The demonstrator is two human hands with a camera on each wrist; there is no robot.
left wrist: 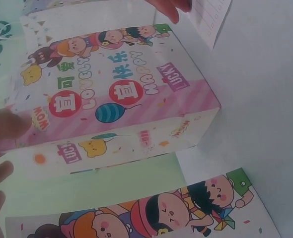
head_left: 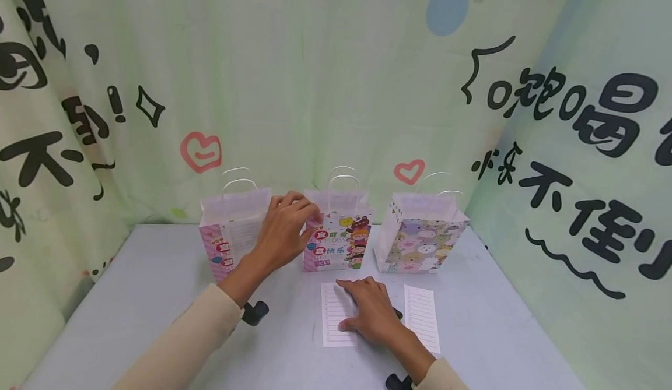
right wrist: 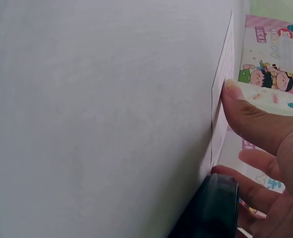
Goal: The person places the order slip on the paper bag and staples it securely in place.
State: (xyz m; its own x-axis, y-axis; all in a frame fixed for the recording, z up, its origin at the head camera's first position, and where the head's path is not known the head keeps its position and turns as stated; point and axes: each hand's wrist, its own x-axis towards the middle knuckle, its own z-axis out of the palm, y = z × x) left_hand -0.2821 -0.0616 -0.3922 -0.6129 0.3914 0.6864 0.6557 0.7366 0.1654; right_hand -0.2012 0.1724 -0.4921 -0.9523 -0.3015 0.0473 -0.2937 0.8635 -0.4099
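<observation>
Left arm: beige sleeve reaching from the near left toward the far side, wrist bent over.
Left hand (head_left: 286,227): fingers bent, touching the middle bag (head_left: 340,244) at its upper left corner; whether they pinch it, cannot tell.
Right arm: angled in from the near right, lower than the left.
Right hand (head_left: 374,308): palm down, thumb and forefinger spread apart, both touching the left lined card (head_left: 335,311).
Middle bag: upright, between left bag (head_left: 216,247) and right bag (head_left: 422,244).
Right lined card (head_left: 422,319): flat, just right of the right hand.
</observation>
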